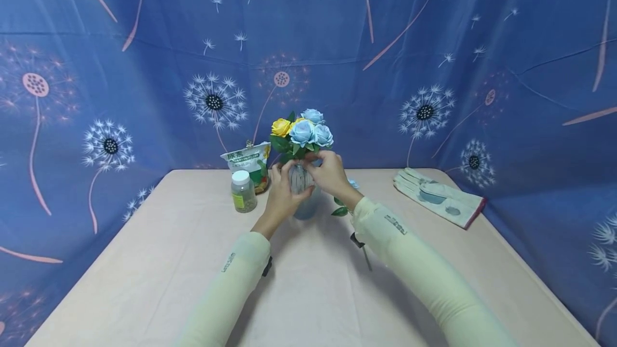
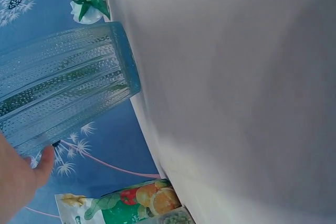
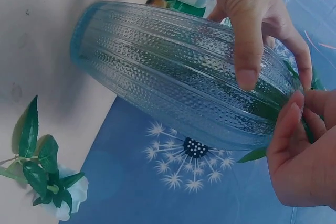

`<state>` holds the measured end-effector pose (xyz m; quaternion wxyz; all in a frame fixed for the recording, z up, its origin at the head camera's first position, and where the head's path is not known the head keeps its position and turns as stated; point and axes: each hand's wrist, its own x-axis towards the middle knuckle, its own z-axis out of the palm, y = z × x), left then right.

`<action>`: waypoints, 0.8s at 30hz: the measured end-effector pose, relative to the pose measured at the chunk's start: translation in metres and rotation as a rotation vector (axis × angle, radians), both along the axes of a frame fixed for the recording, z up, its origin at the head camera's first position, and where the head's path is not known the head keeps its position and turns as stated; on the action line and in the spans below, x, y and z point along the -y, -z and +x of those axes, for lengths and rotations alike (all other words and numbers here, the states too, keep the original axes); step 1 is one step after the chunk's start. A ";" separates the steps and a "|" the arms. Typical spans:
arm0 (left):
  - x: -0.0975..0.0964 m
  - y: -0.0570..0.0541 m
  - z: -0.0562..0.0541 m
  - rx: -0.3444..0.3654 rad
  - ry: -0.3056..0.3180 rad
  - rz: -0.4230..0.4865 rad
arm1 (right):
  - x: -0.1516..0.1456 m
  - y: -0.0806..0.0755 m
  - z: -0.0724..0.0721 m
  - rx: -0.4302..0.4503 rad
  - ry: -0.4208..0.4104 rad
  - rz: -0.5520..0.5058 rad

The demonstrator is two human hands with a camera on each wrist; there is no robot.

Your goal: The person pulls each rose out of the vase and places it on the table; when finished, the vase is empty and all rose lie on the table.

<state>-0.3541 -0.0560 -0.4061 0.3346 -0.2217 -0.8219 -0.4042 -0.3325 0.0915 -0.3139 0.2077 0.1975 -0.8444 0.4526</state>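
Observation:
A clear bluish ribbed glass vase [image 3: 173,61] stands on the table, with blue roses [image 1: 302,131] and yellow roses [image 1: 281,127] rising from its mouth. My left hand [image 1: 284,189] grips the vase around its upper part, thumb [image 3: 247,56] lying along the near side. At the mouth my right hand [image 1: 332,173], fingers curled, pinches the rose stems just below the blooms. Its fingers [image 3: 289,124] touch the rim and hide most of the stems. On the tabletop right of the vase lies a single blue rose [image 3: 71,190] with green leaves, partly behind my right wrist in the head view.
Left of the vase stand a white-capped jar [image 1: 244,191] and a clipped white-and-green pouch [image 1: 255,162]. A pair of pale gloves [image 1: 436,197] lies at the table's right edge. A blue dandelion-print cloth [image 1: 337,68] hangs behind the pale tabletop [image 1: 168,261].

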 end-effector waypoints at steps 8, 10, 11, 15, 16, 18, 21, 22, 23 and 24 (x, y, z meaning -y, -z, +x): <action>0.001 0.001 0.000 0.005 0.013 0.002 | 0.004 -0.002 0.003 -0.084 0.041 -0.068; 0.001 0.001 0.001 0.020 0.013 0.004 | 0.005 -0.003 0.005 -0.105 0.050 -0.062; 0.001 0.001 0.001 0.028 0.011 0.003 | 0.005 -0.003 0.006 -0.114 0.055 -0.058; 0.001 -0.001 0.002 0.055 0.007 0.000 | 0.005 -0.006 0.010 -0.117 0.032 -0.059; 0.001 -0.001 0.003 0.061 0.004 -0.004 | 0.005 -0.006 0.010 -0.114 0.022 -0.064; 0.001 -0.002 0.004 0.075 0.001 -0.011 | 0.004 -0.007 0.011 -0.111 0.004 -0.083; 0.001 -0.002 0.005 0.097 -0.004 -0.017 | 0.003 -0.005 0.008 -0.126 -0.008 -0.112; 0.001 -0.002 0.006 0.105 -0.005 -0.018 | 0.002 -0.004 0.007 -0.131 -0.010 -0.121; 0.001 -0.003 0.006 0.112 -0.008 -0.018 | 0.002 -0.003 0.007 -0.135 -0.010 -0.131; 0.001 -0.003 0.006 0.119 -0.012 -0.017 | 0.001 -0.002 0.006 -0.139 -0.009 -0.136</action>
